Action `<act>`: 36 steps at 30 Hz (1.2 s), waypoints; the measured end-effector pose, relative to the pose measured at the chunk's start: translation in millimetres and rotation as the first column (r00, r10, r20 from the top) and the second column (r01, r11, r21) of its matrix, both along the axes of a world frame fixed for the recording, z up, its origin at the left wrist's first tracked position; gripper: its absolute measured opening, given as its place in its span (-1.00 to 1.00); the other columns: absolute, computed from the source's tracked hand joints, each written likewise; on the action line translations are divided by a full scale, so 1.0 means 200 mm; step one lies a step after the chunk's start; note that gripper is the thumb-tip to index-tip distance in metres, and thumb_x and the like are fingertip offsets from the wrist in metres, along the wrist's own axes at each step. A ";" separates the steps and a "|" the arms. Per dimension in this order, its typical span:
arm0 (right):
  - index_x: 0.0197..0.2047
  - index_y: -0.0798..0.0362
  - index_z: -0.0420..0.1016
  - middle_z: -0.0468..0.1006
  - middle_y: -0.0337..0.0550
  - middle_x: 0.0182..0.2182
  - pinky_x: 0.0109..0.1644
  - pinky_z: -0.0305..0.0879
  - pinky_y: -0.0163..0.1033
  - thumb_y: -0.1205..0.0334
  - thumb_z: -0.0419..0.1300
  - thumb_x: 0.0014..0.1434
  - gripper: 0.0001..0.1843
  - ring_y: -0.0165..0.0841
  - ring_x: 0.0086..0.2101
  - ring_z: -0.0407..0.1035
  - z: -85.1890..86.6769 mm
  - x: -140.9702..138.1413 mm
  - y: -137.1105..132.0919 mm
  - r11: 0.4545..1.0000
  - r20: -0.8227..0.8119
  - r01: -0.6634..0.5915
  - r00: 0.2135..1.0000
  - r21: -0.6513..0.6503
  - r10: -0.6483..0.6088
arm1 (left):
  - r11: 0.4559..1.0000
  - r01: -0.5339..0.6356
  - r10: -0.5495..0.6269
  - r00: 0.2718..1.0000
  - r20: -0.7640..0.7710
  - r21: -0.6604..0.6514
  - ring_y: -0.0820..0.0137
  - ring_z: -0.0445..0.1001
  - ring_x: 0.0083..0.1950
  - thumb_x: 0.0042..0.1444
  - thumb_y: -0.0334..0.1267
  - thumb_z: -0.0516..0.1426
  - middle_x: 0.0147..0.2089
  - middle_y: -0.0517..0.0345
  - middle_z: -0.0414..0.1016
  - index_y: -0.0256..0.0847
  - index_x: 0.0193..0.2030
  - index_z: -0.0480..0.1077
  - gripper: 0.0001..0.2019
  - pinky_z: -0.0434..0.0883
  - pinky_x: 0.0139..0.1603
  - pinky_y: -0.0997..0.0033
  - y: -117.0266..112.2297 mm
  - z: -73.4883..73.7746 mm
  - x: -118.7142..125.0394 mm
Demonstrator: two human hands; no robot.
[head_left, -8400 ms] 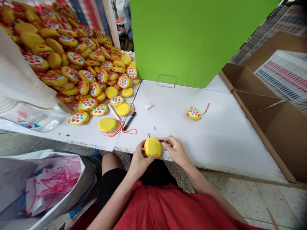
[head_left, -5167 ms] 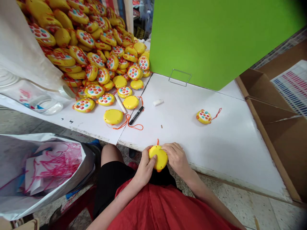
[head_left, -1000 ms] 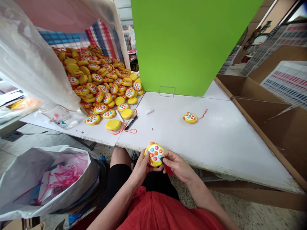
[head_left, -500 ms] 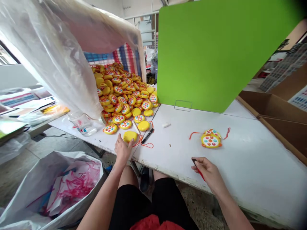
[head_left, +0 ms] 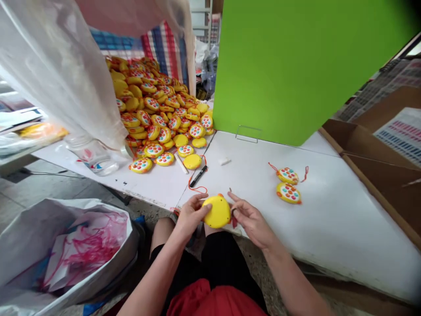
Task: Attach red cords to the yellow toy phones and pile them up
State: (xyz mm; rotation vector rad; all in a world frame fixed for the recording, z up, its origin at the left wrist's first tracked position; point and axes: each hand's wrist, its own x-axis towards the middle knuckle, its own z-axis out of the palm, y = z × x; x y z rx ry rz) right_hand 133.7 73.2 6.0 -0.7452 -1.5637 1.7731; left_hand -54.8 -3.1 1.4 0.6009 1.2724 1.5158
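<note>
My left hand [head_left: 190,217] is closed on a round yellow plastic toy [head_left: 217,212], thumb on its plain back, which faces up. Close to the toy's right edge, my right hand [head_left: 252,223] grips a small red and black tool [head_left: 234,219]; the fingers hide most of it, so its kind is unclear. Beyond my hands lie a black marker [head_left: 198,176] and a loop of orange cord [head_left: 196,189]. Another yellow toy [head_left: 192,161] rests back-up near the marker. Two toys with coloured dots [head_left: 288,193] lie together to the right, with cords at the upper one.
A big heap of yellow toys [head_left: 158,105] spills from a plastic-lined bag at the left. A glass jar [head_left: 92,156] lies by it. A green board [head_left: 276,70] stands at the back, cardboard boxes [head_left: 371,175] at the right. A white sack [head_left: 121,259] sits lower left.
My left hand has picked up the yellow toy from near the heap and brought it in front of me. My right hand has moved left to it with the tool. The view has tilted down.
</note>
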 end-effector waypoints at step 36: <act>-0.07 0.05 0.40 0.53 -0.10 -0.28 -0.20 0.24 -0.10 0.48 0.07 0.19 -0.74 -0.20 -0.25 0.28 0.07 -0.04 -0.02 0.342 0.538 -0.421 0.725 0.840 -0.430 | 0.998 0.069 -0.061 0.834 -0.549 -0.006 0.19 0.34 0.11 0.11 -0.31 0.07 0.12 -0.10 0.34 -0.26 0.20 0.11 -0.50 0.26 0.14 0.13 -0.06 -0.11 0.36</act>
